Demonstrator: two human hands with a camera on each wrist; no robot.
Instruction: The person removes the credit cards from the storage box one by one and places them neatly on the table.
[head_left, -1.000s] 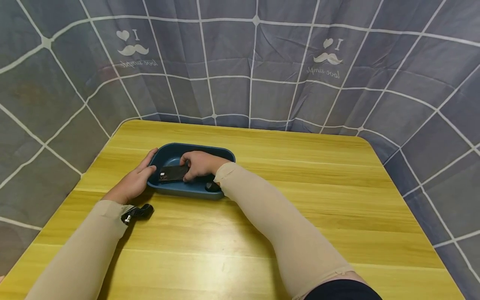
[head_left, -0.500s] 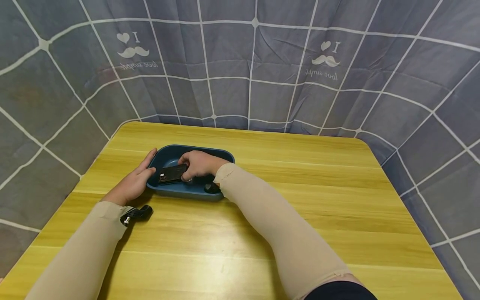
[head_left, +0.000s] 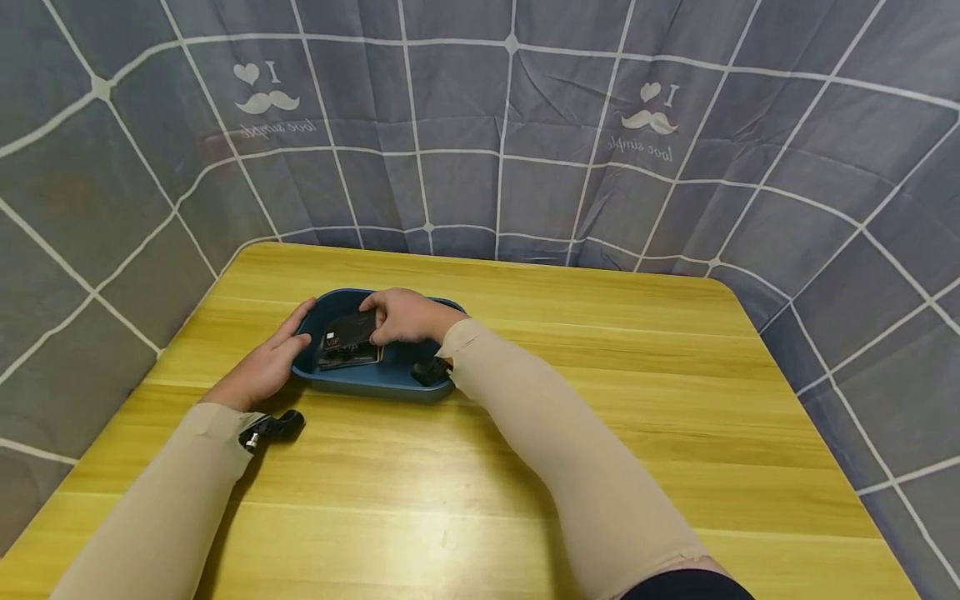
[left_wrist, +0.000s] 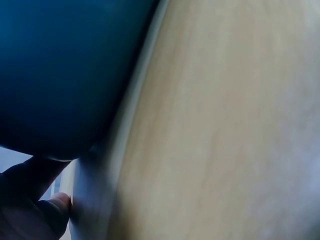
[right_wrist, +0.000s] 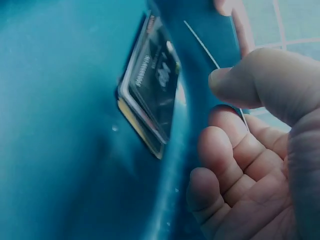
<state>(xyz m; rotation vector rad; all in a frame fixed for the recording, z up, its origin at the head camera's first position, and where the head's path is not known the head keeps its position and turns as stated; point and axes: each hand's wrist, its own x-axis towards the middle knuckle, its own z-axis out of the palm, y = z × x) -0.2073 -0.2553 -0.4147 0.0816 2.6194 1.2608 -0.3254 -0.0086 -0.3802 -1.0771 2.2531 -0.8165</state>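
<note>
Blue tray [head_left: 352, 385] sits on the wooden table [head_left: 600, 375]; the left hand [head_left: 258, 371] rests flat-fingered against its left rim, while the right hand [head_left: 405, 317] pinches a black card [head_left: 347, 330] just above the cards [head_left: 348, 358] stacked inside

Blue tray [head_left: 352, 385]; black cards [head_left: 347, 340]; yellow wood-grain table [head_left: 600, 400]; grey curtain [head_left: 525, 117], white grid lines; beige sleeves [head_left: 555, 450].
</note>
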